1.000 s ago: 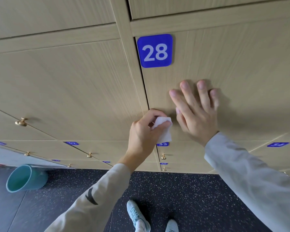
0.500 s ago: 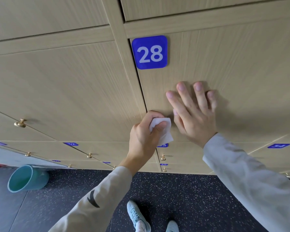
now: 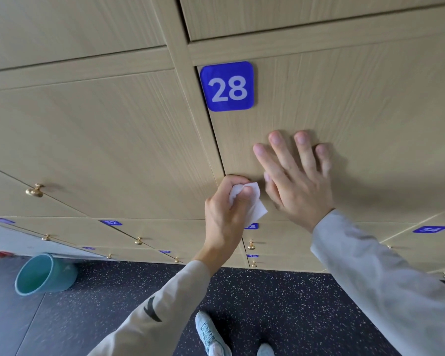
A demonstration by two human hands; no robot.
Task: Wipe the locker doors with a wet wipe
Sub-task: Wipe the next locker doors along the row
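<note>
on the pale wood locker door [image 3: 344,104] below the blue 28 plate [image 3: 228,86], the left hand [image 3: 226,214] pinching the wet wipe [image 3: 254,201] should probably press flatter, right hand [image 3: 298,181] spread bracing.

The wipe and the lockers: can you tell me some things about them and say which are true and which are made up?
1. The left hand holds the white wipe. True.
2. The right hand grips a brass knob. False: it lies flat, fingers spread, on the locker door.
3. The blue sign on that door says 28. True.
4. A red bucket stands on the floor. False: the bucket is teal and tipped over.
5. The wipe covers the sign. False: it is well below it.
</note>
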